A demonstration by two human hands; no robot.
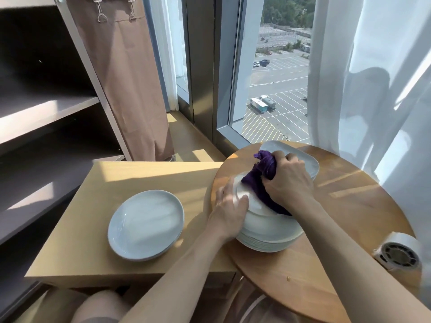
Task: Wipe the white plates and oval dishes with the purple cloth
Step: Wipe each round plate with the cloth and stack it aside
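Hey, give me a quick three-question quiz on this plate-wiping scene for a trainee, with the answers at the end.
1. True or false: the right hand grips the purple cloth.
2. Which surface bears the tall stack of round white plates? A) round wooden table B) rectangular light wooden table C) dark shelf
3. What does the left hand hold?
Key: 1 true; 2 A; 3 the stack's top plate.
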